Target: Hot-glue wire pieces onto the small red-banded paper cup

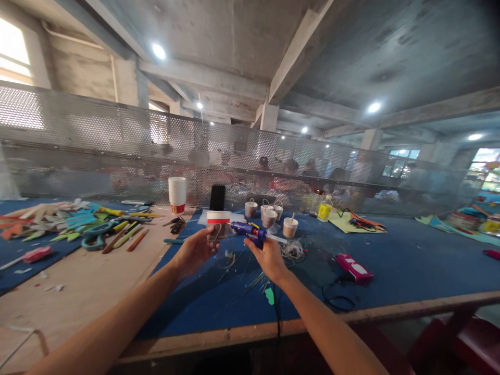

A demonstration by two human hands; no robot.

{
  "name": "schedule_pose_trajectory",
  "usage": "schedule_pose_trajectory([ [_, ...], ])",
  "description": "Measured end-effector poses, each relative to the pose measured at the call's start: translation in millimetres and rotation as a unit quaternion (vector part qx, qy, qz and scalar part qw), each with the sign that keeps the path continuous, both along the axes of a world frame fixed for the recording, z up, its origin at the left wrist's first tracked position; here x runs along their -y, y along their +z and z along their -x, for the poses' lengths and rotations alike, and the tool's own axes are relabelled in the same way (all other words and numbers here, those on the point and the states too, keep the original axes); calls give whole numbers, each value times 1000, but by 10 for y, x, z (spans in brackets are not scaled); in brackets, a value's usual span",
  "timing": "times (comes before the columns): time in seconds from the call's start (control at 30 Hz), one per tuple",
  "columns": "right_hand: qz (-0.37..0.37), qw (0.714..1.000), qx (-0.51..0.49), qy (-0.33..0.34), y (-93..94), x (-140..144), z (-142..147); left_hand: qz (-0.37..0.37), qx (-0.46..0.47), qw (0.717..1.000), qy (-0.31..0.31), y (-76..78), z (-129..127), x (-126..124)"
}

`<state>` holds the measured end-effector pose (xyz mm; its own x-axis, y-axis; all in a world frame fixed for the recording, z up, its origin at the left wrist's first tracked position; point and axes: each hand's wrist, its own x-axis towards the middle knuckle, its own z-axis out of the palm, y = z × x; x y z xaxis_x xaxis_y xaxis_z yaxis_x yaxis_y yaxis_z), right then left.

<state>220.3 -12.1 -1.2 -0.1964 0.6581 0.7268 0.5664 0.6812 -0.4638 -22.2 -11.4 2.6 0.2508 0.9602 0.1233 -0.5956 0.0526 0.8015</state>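
My left hand (196, 249) is closed around a paper cup (219, 217) with a white rim and a red band; its lower part looks brownish. In my right hand (269, 255) is a blue hot glue gun (248, 228), its nozzle close to the cup's right side. Whether the nozzle touches the cup I cannot tell. A white glue stick (276, 238) sticks out of the gun's back, and a dark cord runs down from it over the table edge. Just right of the gun lies a tangle of grey string (294, 250).
Several small wrapped cups (269, 216) stand behind my hands, beside a paper cup with a stick (290, 227). A phone (217, 198) leans near stacked cups (177, 194). Scissors (96, 235) and paper scraps lie left. A magenta device (354, 269) and yellow bottle (325, 208) are right.
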Motion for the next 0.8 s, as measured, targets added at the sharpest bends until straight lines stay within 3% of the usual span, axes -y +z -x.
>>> schedule_pose_trajectory([
  [0.4,-4,1000,-2,1,18,14,1,8,-1,1000,7,16,-3,1],
  [0.8,5,1000,-3,2,-27,-30,-1,-18,4,1000,-22,36,3,14],
])
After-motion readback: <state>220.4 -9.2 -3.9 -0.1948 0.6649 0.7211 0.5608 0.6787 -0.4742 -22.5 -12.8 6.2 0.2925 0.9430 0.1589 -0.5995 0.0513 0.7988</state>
